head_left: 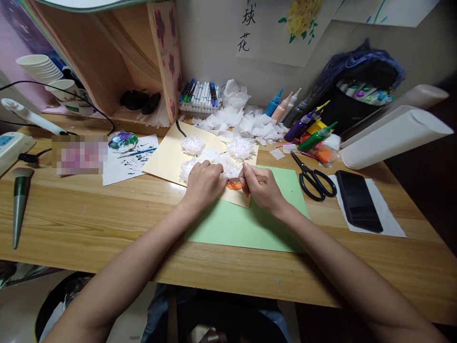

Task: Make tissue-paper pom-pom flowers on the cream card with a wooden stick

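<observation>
My left hand (207, 184) lies on a cream sheet (167, 159), its fingers curled among white ruffled paper tufts (193, 145). Whatever is under those fingers is hidden. My right hand (262, 186) is closed in a pinch at the sheet's right side, and I cannot make out what it holds. Between the two hands shows a small orange piece (234, 186) with dark marks, close to my left thumb and right fingers. Another white tuft (241, 148) sits just beyond my hands. Beneath the sheet's near corner is a green sheet (243, 228).
Torn white paper (228, 119) is heaped behind the sheet, beside a box of markers (202, 95). To the right are black scissors (314, 178), paint bottles (314, 138) and a phone (358, 200). A brush (21, 205) and paint-marked paper (130, 164) lie left.
</observation>
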A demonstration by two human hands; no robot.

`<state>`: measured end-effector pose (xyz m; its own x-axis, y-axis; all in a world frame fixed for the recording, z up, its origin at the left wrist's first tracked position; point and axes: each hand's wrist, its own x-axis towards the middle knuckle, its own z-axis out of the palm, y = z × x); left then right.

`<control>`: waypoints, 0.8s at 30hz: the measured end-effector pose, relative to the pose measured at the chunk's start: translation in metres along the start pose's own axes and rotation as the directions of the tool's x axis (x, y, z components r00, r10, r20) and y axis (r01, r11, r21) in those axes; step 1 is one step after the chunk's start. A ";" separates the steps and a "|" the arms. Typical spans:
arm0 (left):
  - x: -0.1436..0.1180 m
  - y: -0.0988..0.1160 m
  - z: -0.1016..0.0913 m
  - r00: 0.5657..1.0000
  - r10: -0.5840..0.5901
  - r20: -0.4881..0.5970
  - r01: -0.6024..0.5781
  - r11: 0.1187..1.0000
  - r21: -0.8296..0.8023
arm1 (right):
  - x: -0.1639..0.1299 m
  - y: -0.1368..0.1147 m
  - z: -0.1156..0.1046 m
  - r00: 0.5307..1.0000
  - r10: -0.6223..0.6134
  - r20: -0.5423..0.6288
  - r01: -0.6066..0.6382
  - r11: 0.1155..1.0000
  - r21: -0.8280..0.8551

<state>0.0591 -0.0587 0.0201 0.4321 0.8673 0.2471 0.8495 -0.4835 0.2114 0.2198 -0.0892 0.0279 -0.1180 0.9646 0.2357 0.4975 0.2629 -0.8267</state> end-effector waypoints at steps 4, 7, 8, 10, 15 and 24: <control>0.000 0.000 0.001 1.000 0.006 -0.010 -0.006 1.000 0.015 | -0.004 0.001 -0.004 0.999 0.043 -0.023 -0.040 0.992 0.117; 0.000 0.000 0.002 1.000 0.007 -0.013 -0.006 1.000 0.024 | -0.017 0.007 -0.006 0.997 -0.008 -0.072 0.015 0.995 0.095; 0.000 0.001 0.002 1.000 0.006 -0.011 -0.005 1.000 0.023 | -0.021 0.009 -0.006 0.996 -0.028 -0.081 0.035 0.995 0.088; -0.001 0.000 0.000 1.000 0.004 -0.001 -0.004 1.000 0.006 | -0.029 0.015 -0.006 0.993 -0.054 -0.107 0.065 0.992 0.105; 0.006 -0.012 -0.015 1.000 -0.001 0.012 0.001 0.999 -0.044 | -0.035 0.028 -0.003 0.959 0.053 -0.278 0.029 0.958 0.284; 0.053 -0.029 -0.012 0.997 0.012 0.081 -0.010 1.000 -0.020 | -0.028 0.029 -0.004 0.907 0.198 -0.373 -0.005 0.888 0.459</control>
<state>0.0539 0.0003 0.0386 0.4652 0.8683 0.1725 0.8389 -0.4946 0.2273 0.2406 -0.1082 -0.0009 0.3119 0.9192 0.2403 0.0477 0.2375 -0.9702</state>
